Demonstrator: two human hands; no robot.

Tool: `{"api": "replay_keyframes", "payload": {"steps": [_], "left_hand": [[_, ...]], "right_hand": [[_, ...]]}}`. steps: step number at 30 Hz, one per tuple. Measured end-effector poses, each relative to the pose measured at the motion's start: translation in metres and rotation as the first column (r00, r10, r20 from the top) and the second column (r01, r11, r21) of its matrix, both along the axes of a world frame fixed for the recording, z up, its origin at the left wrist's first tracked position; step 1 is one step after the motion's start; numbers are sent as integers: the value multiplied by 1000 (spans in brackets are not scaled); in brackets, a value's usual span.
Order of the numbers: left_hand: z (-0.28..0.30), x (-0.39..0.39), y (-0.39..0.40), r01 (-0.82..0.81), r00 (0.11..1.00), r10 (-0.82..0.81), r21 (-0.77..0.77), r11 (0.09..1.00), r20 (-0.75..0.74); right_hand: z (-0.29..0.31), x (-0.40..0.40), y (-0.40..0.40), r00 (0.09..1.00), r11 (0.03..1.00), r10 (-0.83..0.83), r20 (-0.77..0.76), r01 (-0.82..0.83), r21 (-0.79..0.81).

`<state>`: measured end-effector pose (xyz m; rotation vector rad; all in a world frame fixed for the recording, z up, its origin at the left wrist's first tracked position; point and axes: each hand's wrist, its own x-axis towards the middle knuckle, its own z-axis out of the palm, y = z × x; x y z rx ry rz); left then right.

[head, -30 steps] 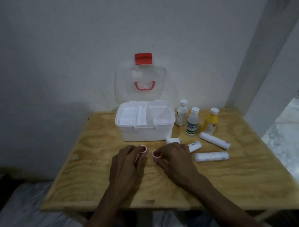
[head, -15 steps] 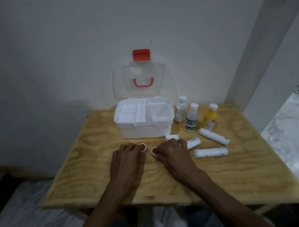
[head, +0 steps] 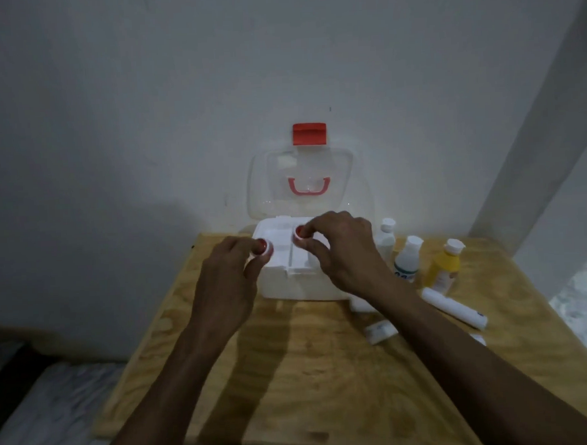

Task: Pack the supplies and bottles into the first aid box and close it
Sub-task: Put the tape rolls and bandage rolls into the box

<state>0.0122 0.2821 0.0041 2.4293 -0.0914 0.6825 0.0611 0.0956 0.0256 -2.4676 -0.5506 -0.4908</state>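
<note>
The white first aid box (head: 288,283) stands open at the back of the wooden table (head: 326,382), its clear lid (head: 304,185) with a red latch leaning up against the wall. My left hand (head: 226,285) holds a small red-and-white tape roll (head: 262,249) over the box's left edge. My right hand (head: 340,250) holds a second red-and-white tape roll (head: 299,239) above the box's tray. Two white bottles (head: 387,238) (head: 408,257) and a yellow bottle (head: 443,264) stand right of the box. White bandage rolls (head: 454,308) (head: 379,331) lie in front of them.
A grey-white wall rises directly behind the table. A pillar (head: 531,164) stands at the right, with a marbled floor (head: 585,314) beyond the table's right edge. Bare wood lies in front of the box.
Both hands have lifted the two tape rolls off the table and carried them forward to above the open box. The camera has moved closer and tilted.
</note>
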Motion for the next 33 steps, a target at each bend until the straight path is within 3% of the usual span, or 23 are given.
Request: {"api": "replay_keyframes", "payload": {"steps": [13,26,33], "left_hand": [[5,106,17,20,973,43,269,963,-229],[6,121,19,121,913,-52,147,982,-404],[10,112,18,125,933,-60,164,978,-355]], "right_hand": [[-13,98,49,994,976,1,-107,-24,-214],[-12,106,48,984,941,2,-180,-63,-334],[-7,100,45,984,943,8,-179,-67,-327]]}}
